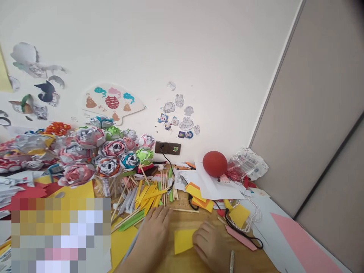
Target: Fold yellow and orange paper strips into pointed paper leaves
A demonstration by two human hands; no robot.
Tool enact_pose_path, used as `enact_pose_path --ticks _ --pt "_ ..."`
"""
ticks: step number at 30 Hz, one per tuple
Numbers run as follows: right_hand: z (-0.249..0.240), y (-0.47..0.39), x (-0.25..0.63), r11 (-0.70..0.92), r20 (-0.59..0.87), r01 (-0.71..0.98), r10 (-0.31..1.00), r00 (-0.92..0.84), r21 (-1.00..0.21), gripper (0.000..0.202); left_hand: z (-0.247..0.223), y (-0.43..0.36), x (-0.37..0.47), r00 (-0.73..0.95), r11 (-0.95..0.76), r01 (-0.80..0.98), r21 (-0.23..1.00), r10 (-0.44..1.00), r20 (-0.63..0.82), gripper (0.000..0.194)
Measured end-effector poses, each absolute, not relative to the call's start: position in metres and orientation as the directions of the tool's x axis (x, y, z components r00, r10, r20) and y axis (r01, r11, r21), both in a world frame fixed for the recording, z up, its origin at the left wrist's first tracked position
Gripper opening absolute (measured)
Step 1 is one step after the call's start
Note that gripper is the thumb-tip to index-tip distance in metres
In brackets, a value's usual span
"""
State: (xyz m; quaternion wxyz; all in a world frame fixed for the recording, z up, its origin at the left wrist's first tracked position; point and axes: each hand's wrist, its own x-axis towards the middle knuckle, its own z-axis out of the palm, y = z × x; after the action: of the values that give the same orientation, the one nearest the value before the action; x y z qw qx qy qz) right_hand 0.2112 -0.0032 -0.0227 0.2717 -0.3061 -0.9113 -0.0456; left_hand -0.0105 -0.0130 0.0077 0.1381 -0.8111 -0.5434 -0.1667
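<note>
My left hand (156, 223) reaches forward over the wooden table, its fingers stretched out and lying low at the near end of a pile of folded yellow paper strips (150, 196). Nothing shows in its grasp, though the fingertips partly blend into the pile. A small yellow square of paper (182, 241) lies on the wood between my hands. My right hand (209, 242) has its fingers curled at that square's right edge, gripping it; the thumb is hidden. Wooden sticks (186, 210) and a green folded strip (132, 220) lie close to my left hand.
Paper flowers (85, 151) crowd the back left. A red balloon (215, 164) rests on white paper at the back right. Scissors (193, 203), orange paper (199, 195), a black cord (244, 235), a bead string (257, 210) and pink paper (241, 238) lie around my right hand.
</note>
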Motion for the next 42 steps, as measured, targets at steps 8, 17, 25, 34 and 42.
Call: enact_pose_path --ticks 8,17,25,34,42 --pt "-0.019 -0.006 0.208 0.595 0.346 0.664 0.804 -0.484 -0.453 0.01 -0.021 -0.038 0.025 0.698 -0.759 0.637 -0.131 0.496 0.517 0.018" --pt "-0.018 0.009 0.208 0.466 0.263 0.618 0.88 -0.395 -0.633 0.011 -0.055 -0.043 0.029 0.679 -0.66 0.703 -0.265 0.511 0.528 0.02" --pt "-0.019 0.009 0.205 0.46 0.29 0.639 0.887 -0.359 -0.616 0.011 -0.044 -0.043 0.022 0.728 -0.647 0.678 -0.348 0.53 0.434 0.034" --pt "-0.027 0.003 0.203 0.445 0.322 0.725 0.893 -0.315 -0.526 0.012 -0.053 -0.039 0.02 0.719 -0.663 0.689 -0.295 0.569 0.4 0.044" --pt "-0.031 0.001 0.203 0.498 0.373 0.727 0.861 -0.346 -0.473 0.015 -0.043 -0.042 0.024 0.713 -0.635 0.699 -0.33 0.582 0.392 0.039"
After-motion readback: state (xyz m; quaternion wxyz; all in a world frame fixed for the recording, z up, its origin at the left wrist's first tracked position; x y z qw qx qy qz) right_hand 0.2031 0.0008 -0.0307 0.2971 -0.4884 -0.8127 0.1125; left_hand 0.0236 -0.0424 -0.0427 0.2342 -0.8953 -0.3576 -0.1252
